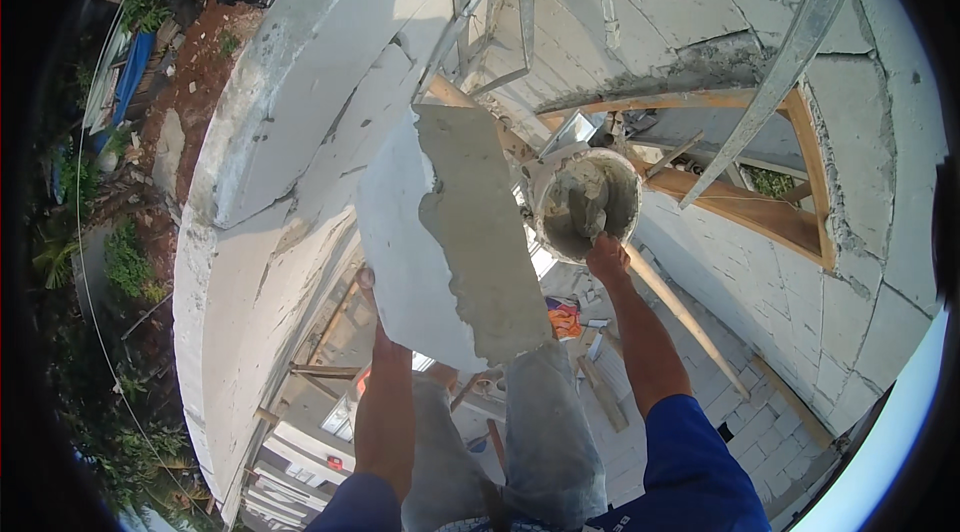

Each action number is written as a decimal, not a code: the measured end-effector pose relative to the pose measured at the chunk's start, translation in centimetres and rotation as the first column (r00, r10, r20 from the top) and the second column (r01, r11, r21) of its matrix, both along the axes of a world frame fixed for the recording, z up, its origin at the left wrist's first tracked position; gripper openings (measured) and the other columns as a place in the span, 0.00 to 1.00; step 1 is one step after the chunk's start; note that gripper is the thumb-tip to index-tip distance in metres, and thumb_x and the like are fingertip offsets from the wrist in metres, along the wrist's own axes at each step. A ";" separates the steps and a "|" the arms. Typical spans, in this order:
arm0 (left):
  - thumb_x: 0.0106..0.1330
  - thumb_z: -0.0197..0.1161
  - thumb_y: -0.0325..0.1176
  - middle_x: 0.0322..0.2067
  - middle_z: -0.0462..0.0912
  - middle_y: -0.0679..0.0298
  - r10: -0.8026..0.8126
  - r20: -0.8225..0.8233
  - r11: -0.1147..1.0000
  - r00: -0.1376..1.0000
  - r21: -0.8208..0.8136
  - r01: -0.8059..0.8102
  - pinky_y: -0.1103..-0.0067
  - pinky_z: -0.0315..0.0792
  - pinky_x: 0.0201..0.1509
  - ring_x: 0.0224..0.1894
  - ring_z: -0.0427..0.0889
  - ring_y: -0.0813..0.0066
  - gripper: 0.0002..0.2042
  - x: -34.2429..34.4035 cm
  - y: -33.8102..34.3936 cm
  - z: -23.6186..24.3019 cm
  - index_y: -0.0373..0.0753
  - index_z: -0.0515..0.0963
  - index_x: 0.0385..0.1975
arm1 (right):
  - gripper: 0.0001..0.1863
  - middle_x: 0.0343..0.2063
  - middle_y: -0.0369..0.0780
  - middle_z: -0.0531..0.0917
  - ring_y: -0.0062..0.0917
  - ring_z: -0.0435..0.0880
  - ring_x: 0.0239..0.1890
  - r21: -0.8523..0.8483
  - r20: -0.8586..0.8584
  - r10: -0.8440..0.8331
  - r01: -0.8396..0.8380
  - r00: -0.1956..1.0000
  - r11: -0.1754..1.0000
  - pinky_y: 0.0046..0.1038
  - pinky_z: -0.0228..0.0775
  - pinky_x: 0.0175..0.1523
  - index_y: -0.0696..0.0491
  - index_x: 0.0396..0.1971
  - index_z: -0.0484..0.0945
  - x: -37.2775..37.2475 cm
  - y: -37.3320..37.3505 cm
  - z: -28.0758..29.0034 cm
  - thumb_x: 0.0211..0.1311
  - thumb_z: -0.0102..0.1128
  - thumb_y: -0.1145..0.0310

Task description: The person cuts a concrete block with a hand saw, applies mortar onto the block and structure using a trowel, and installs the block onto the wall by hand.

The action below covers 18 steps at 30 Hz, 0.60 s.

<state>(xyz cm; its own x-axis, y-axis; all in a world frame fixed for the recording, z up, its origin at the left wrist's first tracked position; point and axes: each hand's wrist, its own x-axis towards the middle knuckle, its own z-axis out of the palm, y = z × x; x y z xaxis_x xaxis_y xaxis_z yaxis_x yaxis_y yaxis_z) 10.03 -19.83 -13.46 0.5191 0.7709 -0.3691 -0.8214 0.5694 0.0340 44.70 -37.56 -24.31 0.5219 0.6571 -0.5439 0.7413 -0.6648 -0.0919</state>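
Note:
A large pale block [395, 222], its right part coated in wet grey mortar [480, 232], stands in front of me above my knees. At its left edge is my left hand [366, 280], closed against the side; the block hides most of the fingers. To the right, a mortar-crusted bucket [628, 222] has grey mortar inside. My right hand [606, 258] is wrapped round the handle of a trowel at the bucket's near rim. The trowel's blade [594, 215] reaches down into the bucket, smeared with mortar.
A long pale wall [300, 122] curves up the left, with a drop to ground and plants beyond. Metal struts [770, 72] cross overhead. A wooden frame [815, 182] edges an opening at right. A wooden pole [690, 317] slants below the bucket, above a floor with planks [603, 394].

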 end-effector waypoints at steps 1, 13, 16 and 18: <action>0.51 0.64 0.40 0.48 0.77 0.47 0.014 0.124 0.999 0.992 -0.034 -0.010 0.63 0.80 0.46 0.45 0.80 0.52 0.36 0.1 0.1 0.1 0.30 0.63 0.60 | 0.14 0.38 0.53 0.78 0.51 0.79 0.43 -0.049 -0.051 0.001 -0.003 0.999 0.999 0.52 0.71 0.45 0.56 0.40 0.71 -0.3 -0.1 -0.4 0.51 0.52 0.71; 0.47 0.66 0.43 0.49 0.76 0.49 0.029 0.112 1.000 0.993 0.008 -0.030 0.65 0.80 0.47 0.47 0.80 0.55 0.38 0.8 2.1 2.4 0.30 0.64 0.59 | 0.19 0.42 0.52 0.71 0.49 0.75 0.47 0.029 0.149 -0.051 0.048 0.987 0.998 0.51 0.72 0.45 0.56 0.44 0.68 -2.6 -1.6 1.0 0.49 0.56 0.71; 0.47 0.65 0.41 0.50 0.76 0.48 -0.032 0.279 0.999 0.960 -0.033 0.043 0.65 0.79 0.47 0.46 0.80 0.55 0.37 -0.2 2.6 2.3 0.30 0.64 0.59 | 0.13 0.43 0.53 0.73 0.49 0.76 0.47 0.013 0.189 -0.013 0.011 0.982 1.000 0.50 0.72 0.46 0.56 0.40 0.71 -2.1 -0.9 2.0 0.53 0.52 0.72; 0.47 0.65 0.40 0.50 0.76 0.48 -0.052 0.413 0.998 0.909 -0.014 0.064 0.64 0.79 0.48 0.46 0.80 0.54 0.37 -0.6 2.9 2.1 0.30 0.64 0.60 | 0.12 0.41 0.52 0.74 0.49 0.77 0.45 0.058 0.256 0.009 -0.025 0.967 0.998 0.49 0.72 0.46 0.56 0.39 0.71 -1.8 -0.2 2.4 0.53 0.51 0.72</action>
